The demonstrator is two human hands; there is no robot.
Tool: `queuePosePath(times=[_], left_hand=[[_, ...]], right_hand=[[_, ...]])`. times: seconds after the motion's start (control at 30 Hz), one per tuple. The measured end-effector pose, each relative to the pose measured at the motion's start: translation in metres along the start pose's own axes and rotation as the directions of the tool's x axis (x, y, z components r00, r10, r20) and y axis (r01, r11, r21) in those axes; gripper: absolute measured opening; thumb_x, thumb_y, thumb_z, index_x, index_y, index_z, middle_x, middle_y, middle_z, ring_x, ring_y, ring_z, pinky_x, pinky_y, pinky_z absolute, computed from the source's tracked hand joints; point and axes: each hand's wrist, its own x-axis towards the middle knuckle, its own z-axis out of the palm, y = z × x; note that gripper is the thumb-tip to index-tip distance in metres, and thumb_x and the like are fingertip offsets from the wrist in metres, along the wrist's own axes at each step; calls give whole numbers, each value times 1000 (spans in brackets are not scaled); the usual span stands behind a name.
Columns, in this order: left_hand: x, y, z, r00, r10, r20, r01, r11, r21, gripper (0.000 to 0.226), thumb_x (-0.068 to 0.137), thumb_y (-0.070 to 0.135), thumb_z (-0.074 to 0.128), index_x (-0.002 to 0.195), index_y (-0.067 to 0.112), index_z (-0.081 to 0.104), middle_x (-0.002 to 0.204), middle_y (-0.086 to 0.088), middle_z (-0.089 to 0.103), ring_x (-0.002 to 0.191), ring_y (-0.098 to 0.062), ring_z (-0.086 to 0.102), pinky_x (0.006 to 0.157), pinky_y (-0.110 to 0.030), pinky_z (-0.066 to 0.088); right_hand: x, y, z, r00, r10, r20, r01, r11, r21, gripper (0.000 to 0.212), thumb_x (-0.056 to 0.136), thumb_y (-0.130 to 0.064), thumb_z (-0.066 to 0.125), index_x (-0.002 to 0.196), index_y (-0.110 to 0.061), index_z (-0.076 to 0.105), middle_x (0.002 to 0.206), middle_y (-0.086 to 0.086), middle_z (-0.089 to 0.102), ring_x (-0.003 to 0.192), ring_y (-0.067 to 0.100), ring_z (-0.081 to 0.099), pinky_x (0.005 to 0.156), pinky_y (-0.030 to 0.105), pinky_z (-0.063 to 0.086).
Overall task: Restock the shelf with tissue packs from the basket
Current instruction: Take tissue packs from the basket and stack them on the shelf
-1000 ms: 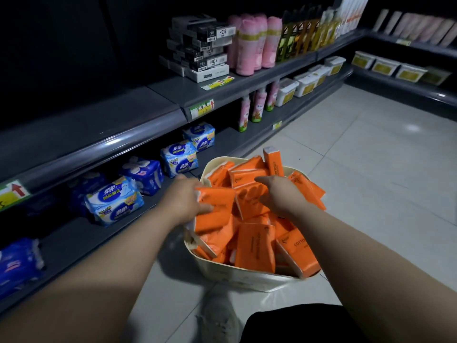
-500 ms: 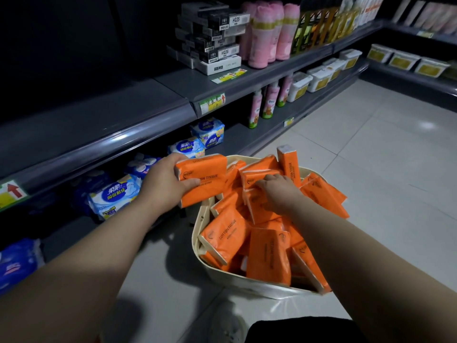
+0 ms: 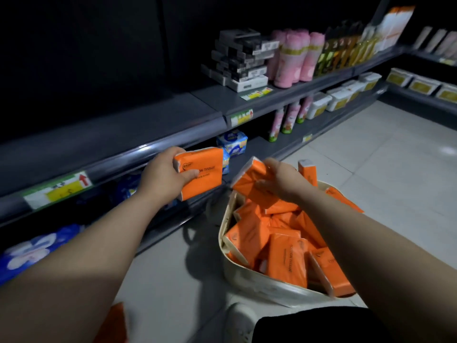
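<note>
Orange left-hand pack point(image 3: 201, 169): held at centre-left of the frame with its printed face to the camera, clear of the basket and just in front of the shelf's rounded front edge. Half a second ago it hung over the basket's left rim.
Left hand point(image 3: 162, 178): clamped on that pack's left end, thumb across the printed face and fingers behind it. It has moved up and to the left since the previous picture.
Right-hand pack point(image 3: 248, 181): tilted and raised above the heap at frame centre. Half a second ago it lay pressed among the other packs.
Right hand point(image 3: 283, 180): curled round this pack from its right side. The two hands are apart, each gripping one pack.
Basket point(image 3: 249, 278): cream, standing on the floor at lower centre-right.
Heap of packs point(image 3: 284, 256): orange, piled loosely inside the basket up to its rim, with many left.
Shelf point(image 3: 138, 151): grey, running across the left and centre of the frame in tiers. Blue packs point(image 3: 232, 144) sit on the lowest tier, just behind the left-hand pack.
Meaning for the task: picking looks finished for these two packs and the carry to the shelf is under way, the left hand leading. Which tier they are meant for cannot be told. With the basket this full, the restocking is probably at an early stage.
</note>
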Motion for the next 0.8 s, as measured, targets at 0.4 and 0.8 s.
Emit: queuePosePath(times=[0.4,0.8], left_hand=[[-32,-38,-162,950,-96,-297,97,995,-11,34,83,32,70,112,20,58,100,3,61,89,-16,56,76,-27,42],[-46,-141,-320,868,-175,-464,311,921,235,40,82,33,69,119,20,59,107,-7,60,94,-23,58,76,-29,43]], right_hand=[[14,-185,-25,986,-112,-121,130,979,155,36,92,-33,55,109,-3,45,111,22,60,101,35,57,72,31,36],[33,-384,29,918,-394,-49,396,901,180,30,91,-30,51,112,-11,44,104,12,60,93,32,59,80,42,49]])
